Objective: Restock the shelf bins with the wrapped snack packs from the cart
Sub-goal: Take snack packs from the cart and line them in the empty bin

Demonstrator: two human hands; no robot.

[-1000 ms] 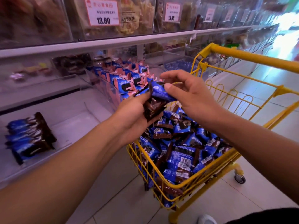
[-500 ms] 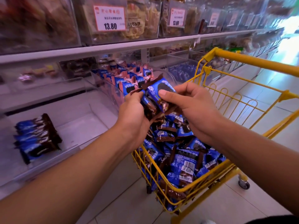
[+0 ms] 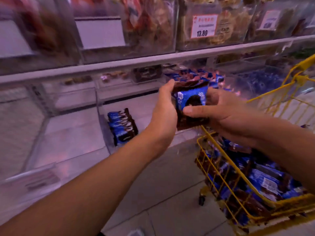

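- Cart (image 3: 238, 189): yellow wire, lower right, nearest us; approx. full of loose blue-and-brown snack packs (image 3: 265, 181).
- Left hand (image 3: 164, 109): fingers curled round the left edge of a held stack of packs (image 3: 191, 103), thumb on the top edge.
- Right hand (image 3: 219, 113): clamps the same stack from the right, thumb across the front wrapper, fingers behind. Both hands closed on it; nothing else held.
- Held stack: several packs pressed flat together, front face toward us, long axis roughly upright; sits above the cart's front corner, in front of the shelf.
- Target bin (image 3: 71, 133): clear, on the lower shelf, down and to the left of the stack; one short row of packs (image 3: 122, 126) stands on edge near its right wall.
- Key relation, our judgement: bin lies left of both hands, so left hand is nearer and leads; stack wants setting on edge beside the row.
- Far: upper-shelf bins w/ price tag (image 3: 203, 26) reading 13.80; rest blurred.
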